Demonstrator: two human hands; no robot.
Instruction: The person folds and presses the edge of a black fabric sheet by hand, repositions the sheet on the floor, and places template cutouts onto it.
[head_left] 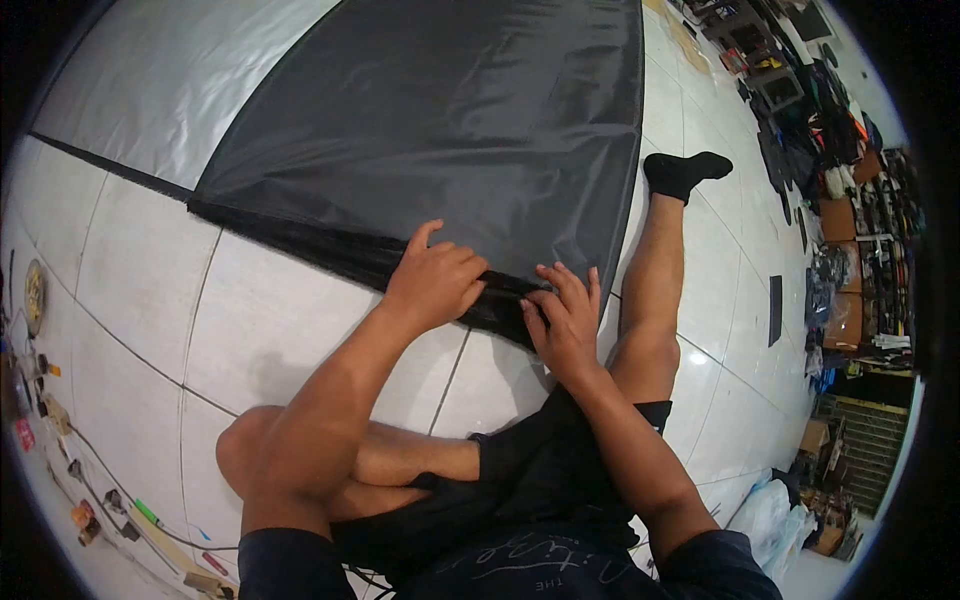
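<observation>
A large dark grey sheet (430, 120) of smooth, slightly shiny material lies on the floor in front of me, with a black edge strip (300, 240) along its near side. My left hand (435, 282) is closed on this strip near its middle, the index finger sticking out over the sheet. To its right, my right hand (565, 322) rests on the strip close to the sheet's near right corner. Its fingers are spread over the material, with the thumb at the edge. The undersides of both hands are hidden.
A silvery sheet section (190, 80) adjoins at the left. My outstretched leg with a black sock (685, 172) lies along the right side. Cables and a green-handled tool (146, 511) lie at lower left. Boxes (838, 220) and crowded shelves line the right; a plastic bag (770, 520) sits lower right.
</observation>
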